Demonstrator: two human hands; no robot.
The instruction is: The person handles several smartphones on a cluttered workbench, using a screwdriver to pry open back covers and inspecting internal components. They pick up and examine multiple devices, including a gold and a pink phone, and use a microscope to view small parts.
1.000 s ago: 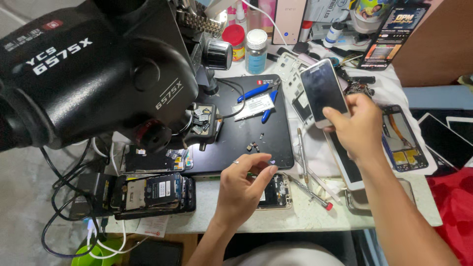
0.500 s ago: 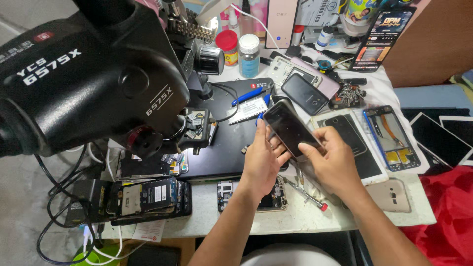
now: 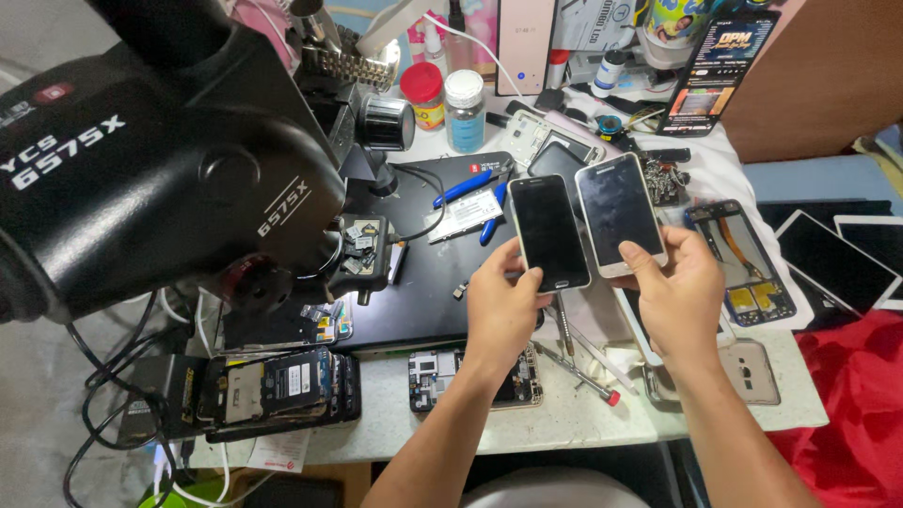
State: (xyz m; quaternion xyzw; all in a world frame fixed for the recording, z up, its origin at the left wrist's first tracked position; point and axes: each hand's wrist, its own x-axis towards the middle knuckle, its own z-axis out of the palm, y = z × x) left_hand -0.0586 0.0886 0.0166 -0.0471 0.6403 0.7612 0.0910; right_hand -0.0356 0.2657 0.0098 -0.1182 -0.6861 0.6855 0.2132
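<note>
Two phones point(image 3: 583, 230) side by side above mat point(image 3: 423, 282), microscope point(image 3: 160, 160) left, screwdriver point(image 3: 578, 372) below

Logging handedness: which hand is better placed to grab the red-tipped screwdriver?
Probably the right hand: the red-tipped screwdriver lies below both hands, its red tip nearer the right. Both are occupied: black phone in left hand, silver-edged phone in right.

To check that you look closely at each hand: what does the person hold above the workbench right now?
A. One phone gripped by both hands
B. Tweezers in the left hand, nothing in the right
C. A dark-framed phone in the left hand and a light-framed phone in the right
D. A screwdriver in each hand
C: the left hand grips the dark-framed phone, and the right hand grips the light-framed phone, side by side with screens dark.
</note>
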